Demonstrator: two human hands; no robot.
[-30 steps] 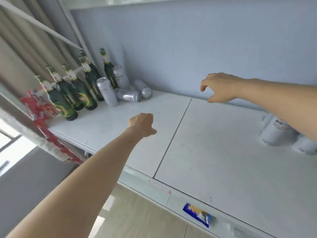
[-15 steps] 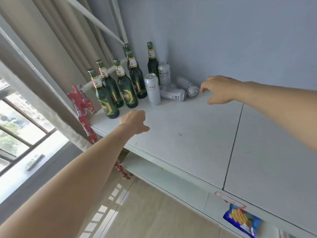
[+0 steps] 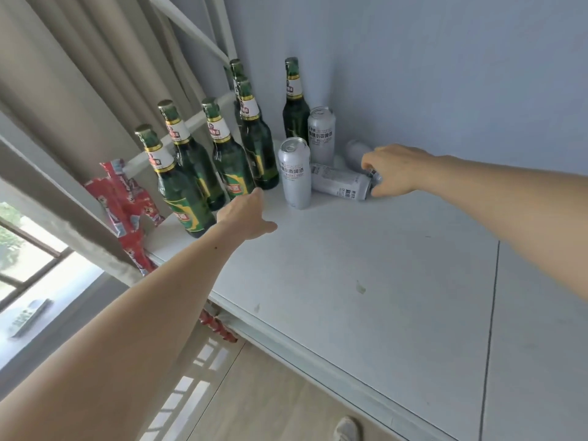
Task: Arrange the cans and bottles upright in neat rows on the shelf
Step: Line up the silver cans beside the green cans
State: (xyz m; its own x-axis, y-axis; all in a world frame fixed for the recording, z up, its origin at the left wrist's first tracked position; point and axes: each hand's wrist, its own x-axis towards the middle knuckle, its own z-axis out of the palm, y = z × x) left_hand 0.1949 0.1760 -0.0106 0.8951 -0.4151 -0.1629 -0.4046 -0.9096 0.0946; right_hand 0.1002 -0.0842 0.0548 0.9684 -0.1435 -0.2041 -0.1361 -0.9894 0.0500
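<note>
Several green glass bottles [image 3: 187, 198] stand upright at the back left of the white shelf [image 3: 366, 281]. Right of them, two silver cans stand upright, one in front [image 3: 294, 173] and one behind [image 3: 321, 135]. A third can [image 3: 339, 184] lies on its side beside them. A fourth lying can [image 3: 354, 151] is behind it, mostly hidden by my right hand [image 3: 393, 170], whose fingers curl around that can's near end. My left hand [image 3: 246, 214] hovers by the base of the front bottles, fingers apart and holding nothing.
Red crumpled packaging [image 3: 127, 202] hangs off the shelf's left end. A white diagonal frame bar [image 3: 187, 30] and a beige curtain [image 3: 79, 74] rise behind the bottles. The pale blue wall [image 3: 445, 74] closes the back. A seam [image 3: 491, 313] splits the shelf boards.
The view has swung left and closer to the bottles. My right hand moved down onto the lying cans, and my left hand moved forward to the front bottles with its fingers spread.
</note>
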